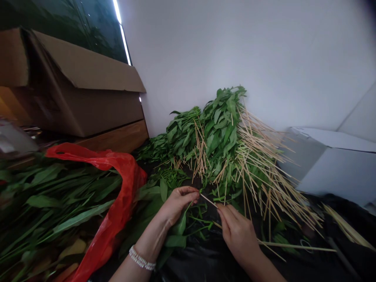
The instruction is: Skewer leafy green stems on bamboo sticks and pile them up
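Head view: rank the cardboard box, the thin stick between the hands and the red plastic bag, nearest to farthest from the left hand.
1. Thin stick: at the left hand's fingertips, on its right side.
2. Red plastic bag: to its left.
3. Cardboard box: back left, beyond the bag.

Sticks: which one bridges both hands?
The short visible stick between the left hand and right hand, pinched by both; no other stick spans that gap.
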Demonstrator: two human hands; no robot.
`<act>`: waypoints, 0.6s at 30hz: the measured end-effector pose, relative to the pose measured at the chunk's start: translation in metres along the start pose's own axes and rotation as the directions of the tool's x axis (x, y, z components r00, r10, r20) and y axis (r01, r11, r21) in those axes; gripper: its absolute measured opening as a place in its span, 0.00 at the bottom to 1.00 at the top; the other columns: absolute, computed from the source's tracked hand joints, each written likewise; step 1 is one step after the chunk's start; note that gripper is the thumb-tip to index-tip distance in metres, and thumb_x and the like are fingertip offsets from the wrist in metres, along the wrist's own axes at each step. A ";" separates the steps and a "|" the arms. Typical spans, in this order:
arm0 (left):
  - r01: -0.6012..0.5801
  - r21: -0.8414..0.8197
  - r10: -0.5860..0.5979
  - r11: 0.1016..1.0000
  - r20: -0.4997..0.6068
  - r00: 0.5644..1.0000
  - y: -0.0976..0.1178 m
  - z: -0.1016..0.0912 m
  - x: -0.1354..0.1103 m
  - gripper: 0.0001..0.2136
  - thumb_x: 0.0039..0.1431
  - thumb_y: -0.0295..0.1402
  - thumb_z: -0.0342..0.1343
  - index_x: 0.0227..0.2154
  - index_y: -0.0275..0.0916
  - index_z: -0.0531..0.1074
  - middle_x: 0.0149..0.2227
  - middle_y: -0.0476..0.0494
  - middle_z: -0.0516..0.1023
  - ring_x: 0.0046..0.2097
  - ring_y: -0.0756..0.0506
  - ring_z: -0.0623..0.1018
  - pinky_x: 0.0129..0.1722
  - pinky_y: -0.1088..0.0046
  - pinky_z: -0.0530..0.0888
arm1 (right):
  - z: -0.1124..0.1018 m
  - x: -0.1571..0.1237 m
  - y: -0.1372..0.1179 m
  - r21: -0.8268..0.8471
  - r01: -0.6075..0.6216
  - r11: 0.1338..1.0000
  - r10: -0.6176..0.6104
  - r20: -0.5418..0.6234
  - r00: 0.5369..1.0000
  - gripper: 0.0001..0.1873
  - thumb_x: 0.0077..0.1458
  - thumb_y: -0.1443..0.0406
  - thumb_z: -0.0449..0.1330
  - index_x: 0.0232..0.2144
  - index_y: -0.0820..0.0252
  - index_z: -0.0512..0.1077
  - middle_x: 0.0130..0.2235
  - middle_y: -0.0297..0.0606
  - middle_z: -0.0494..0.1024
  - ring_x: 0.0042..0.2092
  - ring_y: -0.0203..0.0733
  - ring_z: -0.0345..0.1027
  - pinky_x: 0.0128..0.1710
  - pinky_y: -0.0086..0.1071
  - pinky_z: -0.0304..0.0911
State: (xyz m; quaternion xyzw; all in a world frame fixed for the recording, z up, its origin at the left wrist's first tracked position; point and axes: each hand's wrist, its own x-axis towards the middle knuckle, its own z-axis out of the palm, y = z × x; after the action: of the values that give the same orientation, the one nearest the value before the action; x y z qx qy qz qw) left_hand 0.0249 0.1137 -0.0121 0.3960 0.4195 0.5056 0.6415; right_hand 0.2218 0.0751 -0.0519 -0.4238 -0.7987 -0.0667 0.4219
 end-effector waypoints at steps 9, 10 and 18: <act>-0.004 0.126 -0.012 0.992 0.131 0.991 -0.008 0.007 -0.001 0.11 0.40 0.34 0.68 0.26 0.33 0.78 0.22 0.50 0.74 0.25 0.54 0.70 0.29 0.79 0.66 | 0.004 -0.003 -0.001 0.000 0.002 1.000 -0.002 0.030 1.000 0.15 0.62 0.71 0.45 0.45 0.64 0.69 0.32 0.39 0.74 0.34 0.38 0.71 0.37 0.31 0.65; -0.011 0.138 -0.008 0.990 0.142 0.990 -0.009 0.008 -0.001 0.11 0.41 0.34 0.68 0.27 0.33 0.78 0.22 0.50 0.74 0.25 0.54 0.70 0.29 0.79 0.66 | 0.005 -0.003 -0.002 0.005 0.002 1.000 -0.002 0.031 1.000 0.14 0.62 0.71 0.45 0.44 0.64 0.69 0.32 0.39 0.73 0.34 0.38 0.71 0.37 0.31 0.65; -0.028 0.228 -0.025 0.973 0.227 0.974 -0.011 0.014 -0.004 0.12 0.42 0.37 0.67 0.28 0.34 0.78 0.25 0.47 0.77 0.28 0.50 0.74 0.33 0.75 0.69 | 0.002 0.001 -0.006 0.020 -0.011 1.000 0.010 0.047 0.999 0.14 0.63 0.70 0.43 0.41 0.62 0.69 0.31 0.39 0.73 0.33 0.38 0.71 0.36 0.30 0.65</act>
State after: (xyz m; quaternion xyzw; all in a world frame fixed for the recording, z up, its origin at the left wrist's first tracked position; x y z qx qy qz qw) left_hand 0.0411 0.1061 -0.0173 0.5233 0.3983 0.4055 0.6349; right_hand 0.2153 0.0731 -0.0509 -0.4252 -0.8067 -0.0466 0.4078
